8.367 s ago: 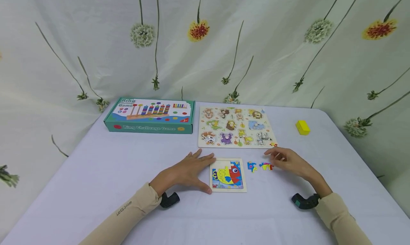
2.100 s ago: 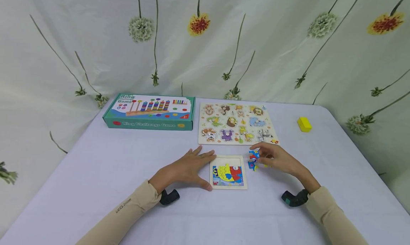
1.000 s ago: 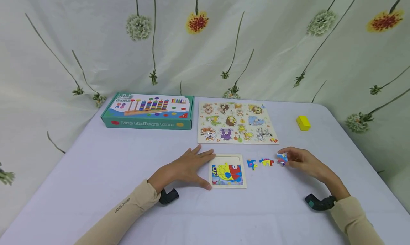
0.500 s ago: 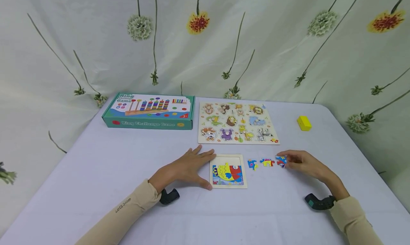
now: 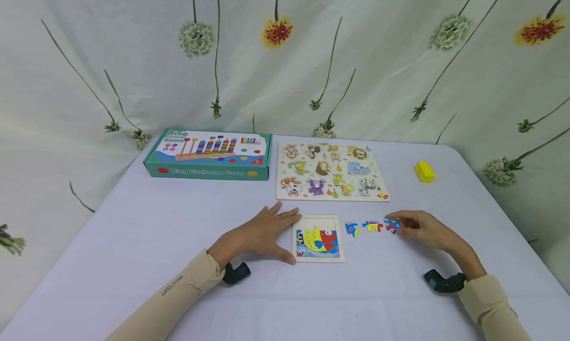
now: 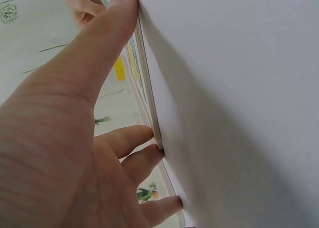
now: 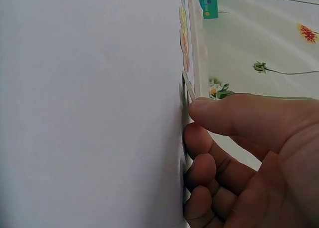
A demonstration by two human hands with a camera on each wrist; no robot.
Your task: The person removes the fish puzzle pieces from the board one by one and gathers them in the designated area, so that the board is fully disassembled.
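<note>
Flat on the table lies a small square jigsaw puzzle tray (image 5: 318, 258) with a yellow and red fish picture; bare wood shows along its upper part. My left hand (image 5: 260, 234) steadies its left side with spread fingers, thumb at the near corner and fingertips at the far one. To the right, my right hand (image 5: 425, 227) pinches a blue and red puzzle piece (image 5: 391, 224) at its right edge. In the right wrist view that piece (image 7: 188, 86) stands slightly tilted under the thumb. Between tray and hand lie a blue piece (image 5: 352, 229) and a yellow-red piece (image 5: 372, 226).
Behind the tray lies an animal peg puzzle board (image 5: 331, 174). A green Ring Challenge Game box (image 5: 208, 174) stands at the back left, and a yellow block (image 5: 424, 171) at the back right. A floral cloth (image 5: 374, 59) hangs behind the white-covered table.
The blue and red piece left the tray's upper right; my right hand carried it rightward past the other two pieces and lowered it beside them. My left hand stayed on the tray.
</note>
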